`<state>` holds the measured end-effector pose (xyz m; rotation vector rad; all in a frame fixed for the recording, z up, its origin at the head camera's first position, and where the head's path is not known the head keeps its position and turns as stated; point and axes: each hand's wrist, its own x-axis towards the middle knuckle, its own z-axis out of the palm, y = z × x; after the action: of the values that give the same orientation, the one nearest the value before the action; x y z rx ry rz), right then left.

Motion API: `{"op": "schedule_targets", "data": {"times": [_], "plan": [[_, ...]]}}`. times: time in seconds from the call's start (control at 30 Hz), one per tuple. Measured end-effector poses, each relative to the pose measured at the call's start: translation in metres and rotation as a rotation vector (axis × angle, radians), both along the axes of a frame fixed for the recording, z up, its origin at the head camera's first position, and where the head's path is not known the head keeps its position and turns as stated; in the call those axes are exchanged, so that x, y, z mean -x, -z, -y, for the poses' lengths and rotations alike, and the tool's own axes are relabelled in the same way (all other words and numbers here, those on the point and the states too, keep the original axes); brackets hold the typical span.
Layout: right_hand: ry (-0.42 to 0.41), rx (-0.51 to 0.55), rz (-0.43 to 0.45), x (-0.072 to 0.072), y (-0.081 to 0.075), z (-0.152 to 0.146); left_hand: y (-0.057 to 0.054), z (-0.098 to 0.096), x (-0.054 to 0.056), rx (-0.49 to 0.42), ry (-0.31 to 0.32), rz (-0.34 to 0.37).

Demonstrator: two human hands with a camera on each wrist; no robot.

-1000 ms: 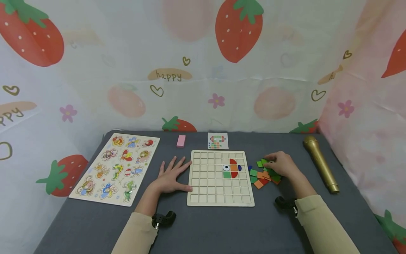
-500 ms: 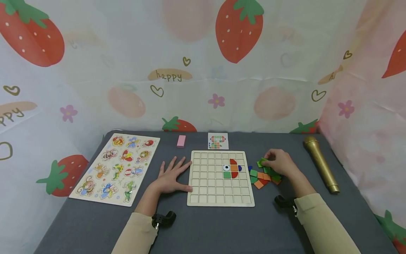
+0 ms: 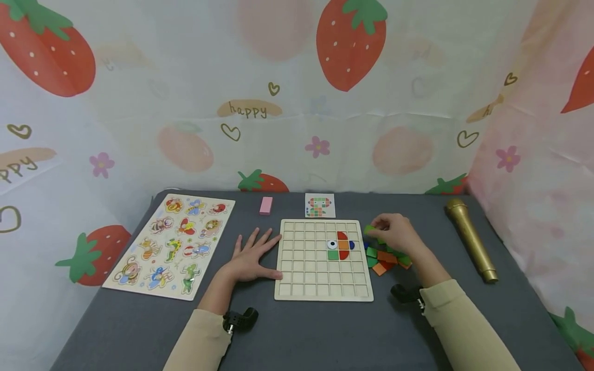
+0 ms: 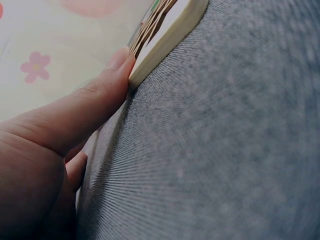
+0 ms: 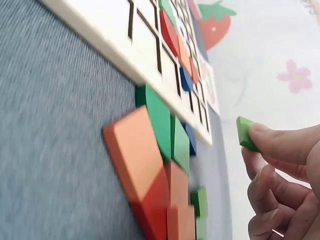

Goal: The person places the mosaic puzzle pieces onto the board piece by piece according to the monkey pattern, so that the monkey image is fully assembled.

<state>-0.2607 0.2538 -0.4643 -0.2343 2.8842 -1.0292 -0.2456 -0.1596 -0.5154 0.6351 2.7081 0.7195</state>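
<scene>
My right hand (image 3: 396, 234) pinches a light green square tile (image 5: 245, 134) between thumb and fingertips, raised above the table near the board's right edge. Below it lies a heap of green, orange, red and blue tiles (image 3: 386, 257). The pale wooden grid board (image 3: 306, 286) holds a few pieces on its right half: an eye tile (image 3: 332, 245), an orange square (image 3: 343, 245), red rounded pieces, a green square (image 3: 333, 255) and a blue rounded piece (image 3: 351, 245). My left hand (image 3: 250, 261) lies with fingers spread, its thumb and a fingertip touching the board's left edge.
Behind the board lie a small pattern card (image 3: 319, 205) and a pink block (image 3: 266, 205). On the left is a board with cartoon insect pictures (image 3: 171, 247). A gold microphone (image 3: 471, 239) lies on the right. A strawberry-print cloth (image 3: 297, 149) hangs behind the table.
My right hand has lifted a light green tile from the heap and moved left with it, toward the board. The left hand stays in place at the board's edge.
</scene>
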Motion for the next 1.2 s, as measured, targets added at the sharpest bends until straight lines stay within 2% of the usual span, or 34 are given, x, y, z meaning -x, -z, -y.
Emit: {"op": "schedule_targets", "data": {"times": [0.3, 0.53, 0.8, 1.2], "plan": [[0.006, 0.012, 0.010, 0.007, 0.004, 0.026, 0.000, 0.000, 0.000, 0.004, -0.004, -0.002], [-0.037, 0.060, 0.015, 0.009, 0.010, 0.041, 0.001, -0.001, 0.000, 0.005, -0.007, 0.002], [-0.075, 0.087, 0.030, 0.019, 0.016, 0.059, 0.002, -0.001, 0.001, 0.015, -0.009, 0.000], [-0.081, 0.022, 0.032, 0.026, 0.016, 0.084, 0.000, -0.001, 0.000, 0.010, -0.013, 0.010]]}}
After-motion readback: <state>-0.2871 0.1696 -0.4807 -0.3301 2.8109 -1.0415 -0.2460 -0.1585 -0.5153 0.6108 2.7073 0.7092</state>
